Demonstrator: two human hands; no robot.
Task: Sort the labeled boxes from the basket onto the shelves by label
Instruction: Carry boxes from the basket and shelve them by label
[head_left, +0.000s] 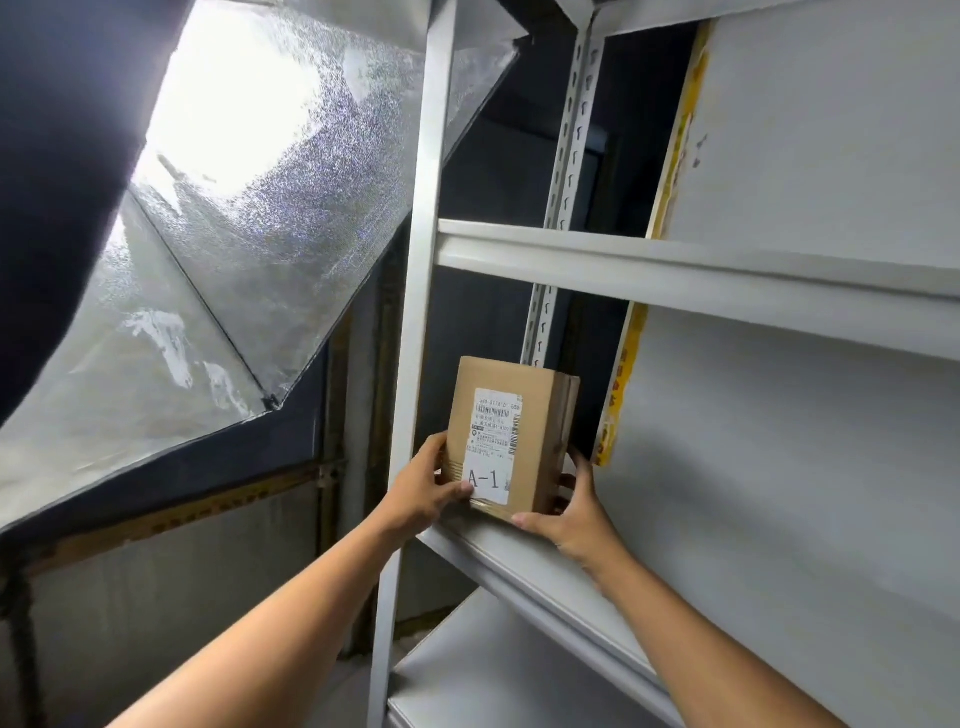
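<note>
A small brown cardboard box (530, 415) with a white shipping label and an "A-1" sticker stands upright at the left end of a grey metal shelf (550, 566). My left hand (423, 493) grips its lower left edge, thumb on the sticker. My right hand (569, 512) holds its lower right corner, with the thumb under the front and the fingers round the side. The basket is out of view.
The shelf unit's white upright post (415, 322) stands just left of the box. Another shelf board (675, 270) runs above and one (493, 675) below. A yellow-edged panel (621, 384) lines the back. A silver light reflector (234, 234) hangs at the left.
</note>
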